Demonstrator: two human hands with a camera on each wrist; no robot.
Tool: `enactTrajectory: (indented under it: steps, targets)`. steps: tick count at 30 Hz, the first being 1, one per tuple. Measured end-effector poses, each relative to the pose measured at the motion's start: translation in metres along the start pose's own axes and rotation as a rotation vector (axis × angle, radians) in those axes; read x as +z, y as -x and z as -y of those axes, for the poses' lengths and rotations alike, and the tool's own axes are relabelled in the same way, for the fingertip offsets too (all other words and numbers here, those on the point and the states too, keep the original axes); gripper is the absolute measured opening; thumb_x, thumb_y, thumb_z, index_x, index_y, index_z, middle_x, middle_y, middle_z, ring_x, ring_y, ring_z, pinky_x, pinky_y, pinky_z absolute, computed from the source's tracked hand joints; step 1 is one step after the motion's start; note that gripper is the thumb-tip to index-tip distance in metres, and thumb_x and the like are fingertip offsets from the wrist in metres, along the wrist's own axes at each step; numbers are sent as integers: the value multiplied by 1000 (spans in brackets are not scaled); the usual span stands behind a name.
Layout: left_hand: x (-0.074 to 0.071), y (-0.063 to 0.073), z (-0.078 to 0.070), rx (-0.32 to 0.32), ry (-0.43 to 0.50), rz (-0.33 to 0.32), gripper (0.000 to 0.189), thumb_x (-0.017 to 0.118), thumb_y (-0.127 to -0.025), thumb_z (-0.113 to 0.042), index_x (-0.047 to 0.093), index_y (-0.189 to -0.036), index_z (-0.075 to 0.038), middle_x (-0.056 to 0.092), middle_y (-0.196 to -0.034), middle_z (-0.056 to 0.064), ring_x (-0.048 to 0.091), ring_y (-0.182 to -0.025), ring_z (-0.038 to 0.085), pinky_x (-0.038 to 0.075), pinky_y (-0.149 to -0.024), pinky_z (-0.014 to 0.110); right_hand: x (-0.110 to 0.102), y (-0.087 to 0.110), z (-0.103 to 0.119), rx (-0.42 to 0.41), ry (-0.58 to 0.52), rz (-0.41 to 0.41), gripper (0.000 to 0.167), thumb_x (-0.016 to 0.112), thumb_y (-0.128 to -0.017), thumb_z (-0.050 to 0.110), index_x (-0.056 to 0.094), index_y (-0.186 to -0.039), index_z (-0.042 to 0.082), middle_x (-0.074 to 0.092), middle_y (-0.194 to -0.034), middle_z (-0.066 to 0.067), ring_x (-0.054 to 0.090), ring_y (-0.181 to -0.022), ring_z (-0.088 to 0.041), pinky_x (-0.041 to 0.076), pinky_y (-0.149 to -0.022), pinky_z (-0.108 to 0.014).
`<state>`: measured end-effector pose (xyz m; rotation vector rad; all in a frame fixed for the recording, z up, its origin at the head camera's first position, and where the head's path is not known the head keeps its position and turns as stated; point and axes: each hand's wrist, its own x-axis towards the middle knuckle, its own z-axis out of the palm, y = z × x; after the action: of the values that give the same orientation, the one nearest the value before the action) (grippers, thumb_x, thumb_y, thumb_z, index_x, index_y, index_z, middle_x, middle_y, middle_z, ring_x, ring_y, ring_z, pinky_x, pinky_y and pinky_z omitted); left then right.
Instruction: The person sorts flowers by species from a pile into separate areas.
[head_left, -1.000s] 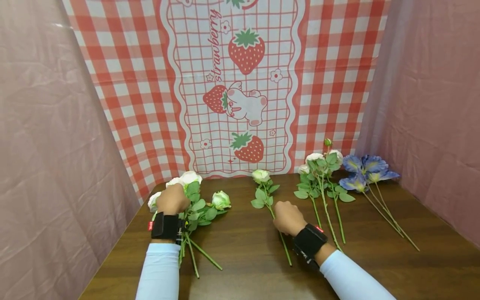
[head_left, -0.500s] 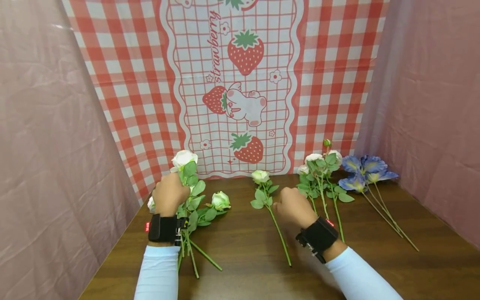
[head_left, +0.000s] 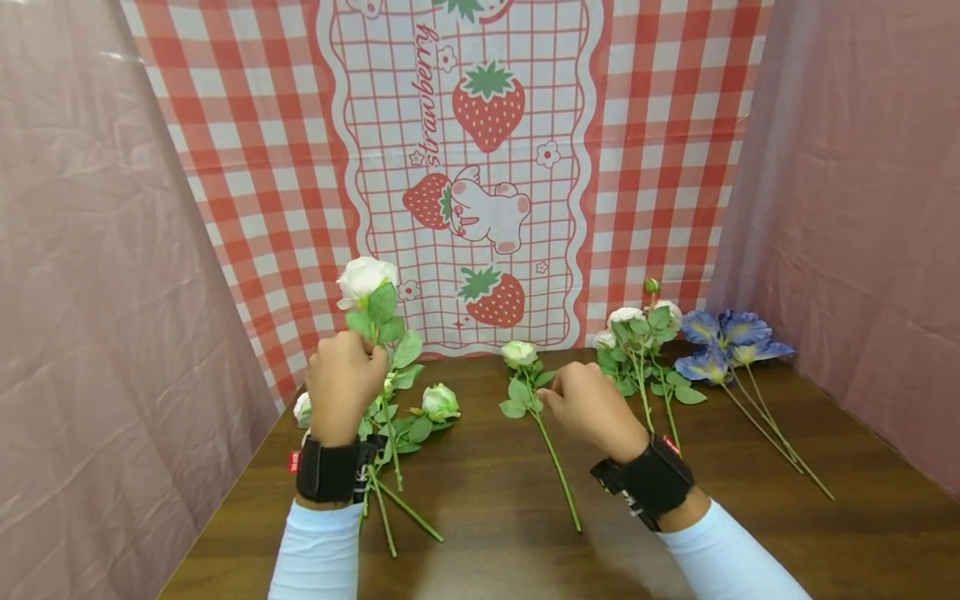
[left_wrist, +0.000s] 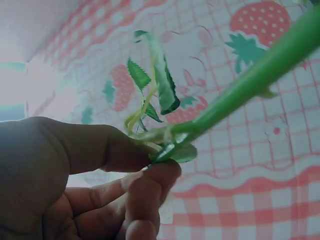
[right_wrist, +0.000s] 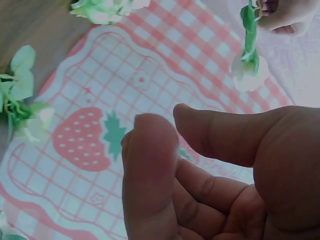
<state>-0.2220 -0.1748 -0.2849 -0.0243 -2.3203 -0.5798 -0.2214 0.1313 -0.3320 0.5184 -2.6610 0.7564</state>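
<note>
White crowns one rose (head_left: 382, 304) (leafy), pinched by the left of two hands (head_left: 347, 387).

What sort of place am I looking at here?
Probably a makeshift indoor flower-arranging spot: roses laid out or held over a table, strawberry cloth behind, pink drapes at the sides.

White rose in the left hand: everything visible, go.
The white rose has a full, layered bloom, toothed green leaves and a green stem with a small thorn-like nub. The smooth stem looks like plastic. It stands roughly upright, bloom up, against the printed cloth in the head view. The left hand pinches it near a leaf joint. Whether the stem touches the flowers below is unclear.
</note>
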Motion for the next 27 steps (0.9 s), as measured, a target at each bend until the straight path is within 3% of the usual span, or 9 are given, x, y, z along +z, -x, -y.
enactTrajectory:
  steps: [4,7,13,17,23,27]
  targets:
    - [-4,3,-10,66,117,28,28,61,-92,-11,60,-64,-9,49,-52,-1,39,-45,12,34,-45,29,-6,5,10,-23,-11,-4,54,69,-101,30,42,-55,19,25,-51,7,25,-43,-9,24,-47,-25]
    - [-4,5,-19,93,193,38,17,66,-95,-16,73,-87,-3,70,-71,7,61,-55,18,50,-53,34,-11,9,17,-46,-17,-3,44,68,-101,32,53,-62,17,33,-52,6,31,-44,-10,28,-47,-26]
    - [3,13,-39,147,325,-10,14,69,-95,-16,74,-90,-3,72,-76,7,65,-61,19,53,-57,37,-18,17,30,-88,-2,-11,26,69,-100,33,69,-85,12,47,-55,4,42,-46,-10,34,-48,-27]
    - [11,19,-52,166,416,-14,14,69,-97,-16,74,-94,-3,72,-76,7,64,-61,17,52,-57,36,-19,22,39,-107,-31,10,25,68,-100,35,73,-97,10,45,-53,4,39,-44,-11,30,-46,-25]
    - [24,27,-67,124,551,5,14,70,-97,-16,75,-96,-3,72,-77,5,65,-64,14,53,-58,33,-13,27,51,-135,-88,90,27,67,-101,37,73,-105,12,41,-49,5,36,-40,-10,26,-44,-23]
    - [31,31,-74,95,629,16,13,71,-97,-18,76,-95,-6,73,-78,3,65,-65,14,51,-57,31,-5,30,56,-196,-133,87,20,67,-102,29,73,-104,10,49,-54,8,41,-42,-7,31,-44,-23]
